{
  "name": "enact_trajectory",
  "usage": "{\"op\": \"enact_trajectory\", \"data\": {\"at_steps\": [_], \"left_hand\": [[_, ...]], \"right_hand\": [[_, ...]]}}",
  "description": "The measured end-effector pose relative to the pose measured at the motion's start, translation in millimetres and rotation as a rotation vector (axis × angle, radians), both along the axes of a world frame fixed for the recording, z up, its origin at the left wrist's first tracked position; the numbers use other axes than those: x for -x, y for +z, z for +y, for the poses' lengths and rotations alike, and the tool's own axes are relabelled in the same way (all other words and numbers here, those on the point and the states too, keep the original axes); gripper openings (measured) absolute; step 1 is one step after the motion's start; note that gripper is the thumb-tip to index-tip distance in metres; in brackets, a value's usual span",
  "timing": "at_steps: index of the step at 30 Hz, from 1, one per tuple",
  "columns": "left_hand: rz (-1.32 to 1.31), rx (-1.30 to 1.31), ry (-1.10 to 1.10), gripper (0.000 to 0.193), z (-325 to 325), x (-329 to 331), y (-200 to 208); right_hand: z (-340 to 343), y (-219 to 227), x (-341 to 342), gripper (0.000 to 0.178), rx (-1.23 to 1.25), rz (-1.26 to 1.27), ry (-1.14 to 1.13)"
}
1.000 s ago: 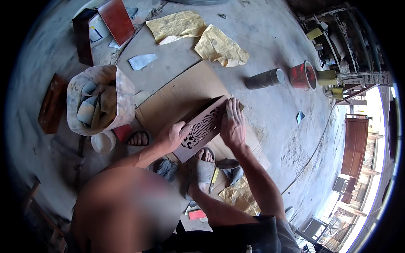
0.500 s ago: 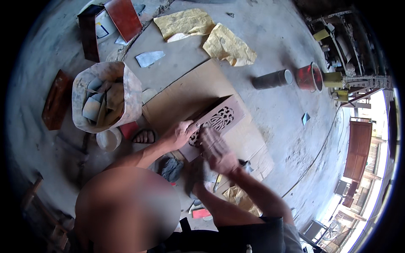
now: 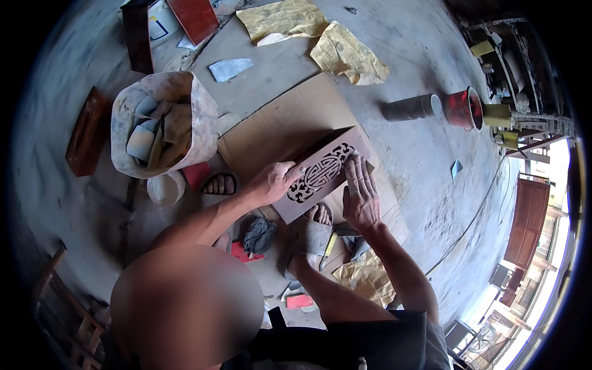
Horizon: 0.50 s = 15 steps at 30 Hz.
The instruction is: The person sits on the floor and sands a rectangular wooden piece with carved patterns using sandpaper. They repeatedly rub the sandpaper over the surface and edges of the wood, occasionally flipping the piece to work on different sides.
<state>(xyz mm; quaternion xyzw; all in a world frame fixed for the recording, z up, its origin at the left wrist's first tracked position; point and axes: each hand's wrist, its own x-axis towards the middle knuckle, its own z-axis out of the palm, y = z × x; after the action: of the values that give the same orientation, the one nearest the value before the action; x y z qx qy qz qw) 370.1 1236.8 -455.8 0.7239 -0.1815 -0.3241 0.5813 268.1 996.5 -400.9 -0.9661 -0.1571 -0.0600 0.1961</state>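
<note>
A brown wooden box (image 3: 288, 209) with an openwork carved face stands tilted above a flat cardboard sheet (image 3: 259, 126). My left hand (image 3: 275, 183) grips its near left edge, the thumb resting on the face beside the carving. Over toward the far right end, my right hand (image 3: 362, 196) lies with its fingers stretched out and close together against the box. Whether anything thin is under those fingers I cannot make out. My sandalled foot (image 3: 316, 231) is just below the box.
A whitish tub (image 3: 204, 117) of scraps stands left, with a small white pot (image 3: 165, 189) beside it. Crumpled yellow paper (image 3: 350, 54) lies at the back. A grey cylinder (image 3: 412, 108) and a red bucket (image 3: 461, 110) are far right. A dark rag (image 3: 259, 234) lies near my feet.
My right hand has slid from the middle of the carving toward the box's far right end, uncovering the pattern. My left hand keeps its grip on the edge. The whole view has shifted slightly.
</note>
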Motion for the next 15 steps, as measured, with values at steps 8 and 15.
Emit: {"op": "enact_trajectory", "data": {"at_steps": [8, 15], "left_hand": [[-0.016, -0.047, -0.021, 0.051, 4, 1, 4], [-0.068, -0.055, -0.011, 0.054, 4, 1, 0]], "right_hand": [[32, -16, 44, 0.072, 0.041, 0.072, 0.277], [36, -13, 48, 0.065, -0.063, 0.163, 0.115]]}}
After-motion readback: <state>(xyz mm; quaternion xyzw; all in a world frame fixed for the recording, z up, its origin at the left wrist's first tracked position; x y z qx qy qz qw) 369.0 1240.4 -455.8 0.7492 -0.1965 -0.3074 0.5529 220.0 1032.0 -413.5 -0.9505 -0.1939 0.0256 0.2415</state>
